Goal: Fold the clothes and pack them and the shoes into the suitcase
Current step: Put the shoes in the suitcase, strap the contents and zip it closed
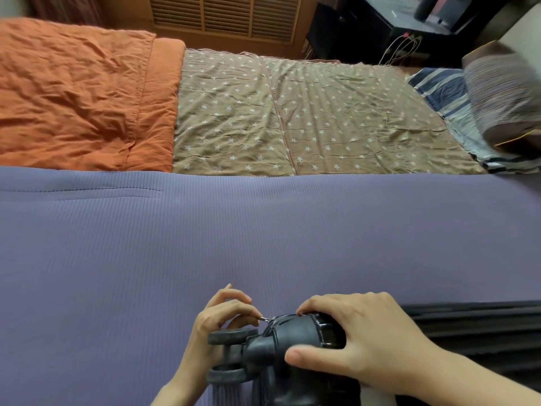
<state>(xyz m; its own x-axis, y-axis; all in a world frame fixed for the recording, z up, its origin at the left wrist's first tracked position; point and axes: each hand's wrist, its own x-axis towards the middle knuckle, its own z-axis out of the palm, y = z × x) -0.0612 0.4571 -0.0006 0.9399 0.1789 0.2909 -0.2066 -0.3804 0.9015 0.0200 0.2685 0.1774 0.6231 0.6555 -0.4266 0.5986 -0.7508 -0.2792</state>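
The purple suitcase (263,230) lies flat on the bed, long axis 9 to 3 o'clock, its wheel (231,336) at 6

Left hand (216,320) fingers pinch the zip pull (264,318); right hand (366,344) fingers grip the wheel housing (292,338)

Orange quilt (73,92) at 10, star-print sheet (322,112) at 1, louvred wooden panel (225,16) at 12

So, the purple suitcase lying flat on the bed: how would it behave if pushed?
Probably drags rather than rolls: the purple suitcase lies flat, and its wheels at the near corner stick out sideways. Its ribbed fabric face likely gives slightly under pressure. It spans the view, so it is probably awkward one-handed.
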